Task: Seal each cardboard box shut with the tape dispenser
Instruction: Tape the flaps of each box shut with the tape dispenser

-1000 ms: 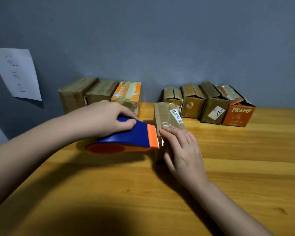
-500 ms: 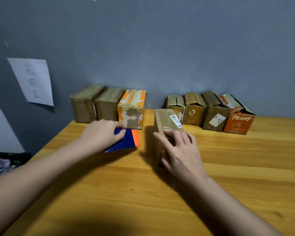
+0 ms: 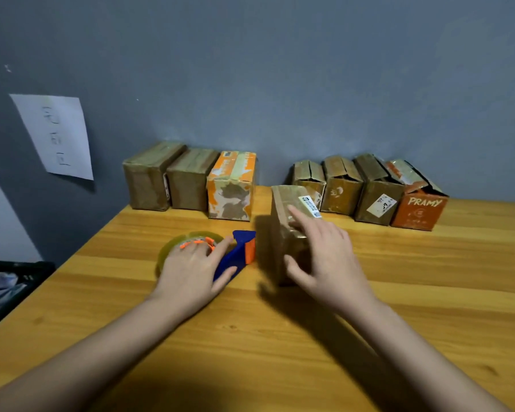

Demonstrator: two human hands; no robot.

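My left hand [image 3: 191, 270] lies flat, fingers spread, on the tape dispenser [image 3: 220, 252], which rests on its side on the desk [image 3: 280, 337]. My right hand [image 3: 324, 257], fingers loose, presses the box [image 3: 286, 221] at its 12 o'clock. The box's long axis runs 6 to 12; the dispenser sits just beside it at 9. The right hand is nearer. Unsealed boxes [image 3: 366, 188] wait at 1 o'clock.
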